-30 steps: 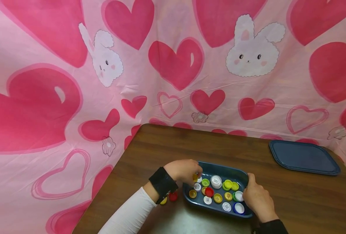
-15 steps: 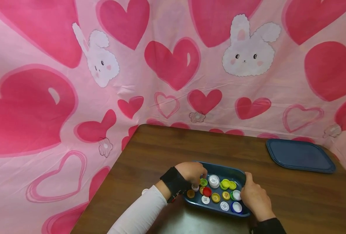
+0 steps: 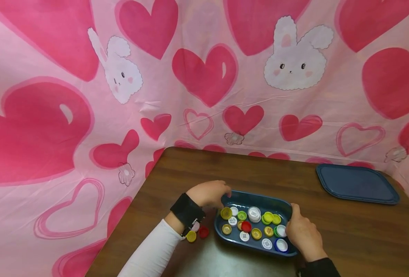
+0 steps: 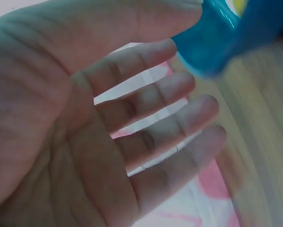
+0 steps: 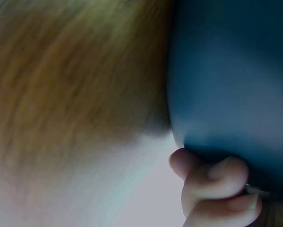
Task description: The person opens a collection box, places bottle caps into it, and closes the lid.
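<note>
A deep blue tray (image 3: 237, 243) stands on the table with several plastic bottle caps inside, among them a red cap (image 3: 246, 226), a stack of white caps (image 3: 254, 214) and light green caps (image 3: 268, 217). A yellow cap (image 3: 226, 212) lies at its left end. Just off that end is my left hand (image 3: 209, 193); in the left wrist view its fingers (image 4: 150, 97) are spread, slightly bent, and hold nothing. My right hand (image 3: 305, 234) grips the tray's right end, thumb along the rim. Its curled fingers (image 5: 217, 189) press the outer wall in the right wrist view.
Left of the tray, near my left wrist, loose caps lie on the brown table (image 3: 190, 165): a yellow one (image 3: 191, 236), a red one (image 3: 203, 231) and a pale pink one (image 3: 195, 226). A flat blue tray (image 3: 358, 184) lies at the back right. Heart-patterned cloth hangs behind.
My left hand reached into the tray's left end with a yellow cap, let it go there, and drew back up and left. My right hand has kept its grip.
</note>
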`<state>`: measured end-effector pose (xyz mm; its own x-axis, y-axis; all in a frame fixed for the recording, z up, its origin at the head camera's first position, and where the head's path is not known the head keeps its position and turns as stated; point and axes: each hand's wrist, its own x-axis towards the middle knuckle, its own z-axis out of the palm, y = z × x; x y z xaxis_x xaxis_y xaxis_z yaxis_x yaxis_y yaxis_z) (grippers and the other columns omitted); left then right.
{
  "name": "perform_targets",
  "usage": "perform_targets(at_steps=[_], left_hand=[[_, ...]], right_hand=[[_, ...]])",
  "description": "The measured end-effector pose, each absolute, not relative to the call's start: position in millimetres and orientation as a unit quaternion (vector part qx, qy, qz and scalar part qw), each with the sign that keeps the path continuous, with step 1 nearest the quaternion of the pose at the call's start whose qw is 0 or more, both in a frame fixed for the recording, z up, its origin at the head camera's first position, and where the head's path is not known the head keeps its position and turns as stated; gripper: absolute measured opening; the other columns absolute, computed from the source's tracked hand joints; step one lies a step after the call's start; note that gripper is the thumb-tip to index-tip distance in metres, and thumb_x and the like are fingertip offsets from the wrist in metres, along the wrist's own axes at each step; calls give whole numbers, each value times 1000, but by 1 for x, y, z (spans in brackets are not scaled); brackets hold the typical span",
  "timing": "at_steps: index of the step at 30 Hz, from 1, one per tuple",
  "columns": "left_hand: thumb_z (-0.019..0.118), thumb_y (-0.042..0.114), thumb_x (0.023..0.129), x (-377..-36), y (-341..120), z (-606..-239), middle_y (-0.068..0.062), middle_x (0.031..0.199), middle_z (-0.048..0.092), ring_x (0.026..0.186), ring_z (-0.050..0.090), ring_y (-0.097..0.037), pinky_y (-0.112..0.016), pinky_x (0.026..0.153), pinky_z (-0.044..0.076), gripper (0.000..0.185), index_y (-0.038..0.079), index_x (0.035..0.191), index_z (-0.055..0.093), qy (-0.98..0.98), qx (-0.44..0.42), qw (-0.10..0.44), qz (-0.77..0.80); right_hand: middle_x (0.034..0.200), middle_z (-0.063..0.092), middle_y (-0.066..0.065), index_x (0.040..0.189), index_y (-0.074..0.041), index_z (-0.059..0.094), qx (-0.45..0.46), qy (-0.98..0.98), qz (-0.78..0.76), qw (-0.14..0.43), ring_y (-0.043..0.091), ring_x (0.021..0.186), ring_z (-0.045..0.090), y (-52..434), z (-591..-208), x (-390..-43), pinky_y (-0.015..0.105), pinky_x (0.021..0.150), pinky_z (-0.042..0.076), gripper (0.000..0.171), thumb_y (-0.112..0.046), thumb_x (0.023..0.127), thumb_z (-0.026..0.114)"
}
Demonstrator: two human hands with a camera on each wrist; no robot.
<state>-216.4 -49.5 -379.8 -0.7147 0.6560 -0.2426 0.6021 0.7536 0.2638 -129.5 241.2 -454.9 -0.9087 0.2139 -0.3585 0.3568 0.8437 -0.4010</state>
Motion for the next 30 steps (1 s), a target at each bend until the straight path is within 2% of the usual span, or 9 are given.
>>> perform_targets(at_steps=[4, 8, 11, 20, 30], left_hand=[[84, 18, 82, -212, -71, -381, 2, 98, 66, 82, 58, -12, -26, 74, 54, 35, 14, 115, 73, 929, 332, 150, 62], [84, 15, 80, -204, -92, -389, 2, 92, 64, 79, 57, -13, -27, 71, 55, 36, 12, 114, 73, 935, 314, 157, 55], [87, 15, 78, -199, -106, -398, 1, 93, 64, 80, 58, -13, -29, 72, 55, 40, 12, 115, 73, 939, 288, 178, 65], [87, 13, 77, -186, -124, -418, 2, 91, 57, 75, 57, -13, -27, 64, 52, 29, 15, 102, 73, 935, 238, 229, 126], [89, 20, 74, -181, -122, -429, 1, 93, 59, 81, 55, -14, -28, 71, 52, 31, 15, 101, 75, 936, 254, 218, 107]], right_hand=[[108, 60, 37, 148, -2, 21, 147, 951, -231, 144, 35, 78, 61, 242, -455, -128, 50, 64, 54, 60, -14, 98, 52], [107, 60, 37, 148, -1, 22, 138, 953, -230, 141, 36, 78, 61, 243, -454, -128, 49, 62, 52, 60, -14, 98, 51], [108, 60, 37, 148, 0, 21, 136, 953, -228, 143, 35, 77, 61, 241, -453, -128, 49, 63, 53, 61, -14, 98, 52], [113, 58, 39, 148, 0, 20, 138, 954, -221, 145, 38, 81, 62, 241, -454, -129, 55, 69, 53, 61, -15, 98, 52], [115, 57, 40, 147, 0, 21, 136, 956, -220, 141, 40, 84, 62, 240, -453, -128, 56, 70, 52, 61, -16, 98, 52]])
